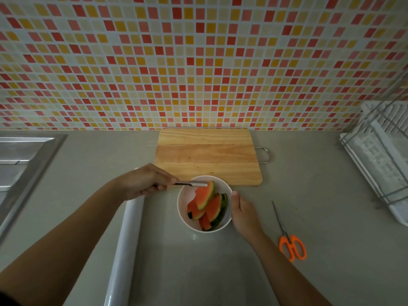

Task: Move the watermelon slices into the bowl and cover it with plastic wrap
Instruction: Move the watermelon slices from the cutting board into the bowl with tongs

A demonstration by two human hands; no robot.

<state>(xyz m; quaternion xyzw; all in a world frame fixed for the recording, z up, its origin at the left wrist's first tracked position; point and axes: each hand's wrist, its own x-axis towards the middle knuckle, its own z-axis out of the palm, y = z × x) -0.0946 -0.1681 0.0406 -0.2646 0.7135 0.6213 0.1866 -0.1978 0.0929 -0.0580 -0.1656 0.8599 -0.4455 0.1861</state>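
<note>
As several watermelon slices lie overlapping inside a white bowl, red flesh up and green rinds toward the right, the topmost slice leans up against the far side of the bowl. Slim metal tongs reach in from the left, and their serrated tip meets that slice at its upper corner, next to the rind; whether the tip actually clamps the slice cannot be made out. The left hand has its fingers curled around the tongs' handle. The right hand steadies the bowl, its fingers wrapped against the outer right wall and its thumb at the rim. The bowl stands on a grey counter, just in front of a bare wooden cutting board that has a metal loop handle on its right edge. Left of the bowl, partly under the left forearm, lies a long roll of plastic wrap. Orange-handled scissors lie to the right, apart from the bowl. Farther out are a white dish rack at right, a steel sink at left, and a red, yellow and cream mosaic tile wall behind.
</note>
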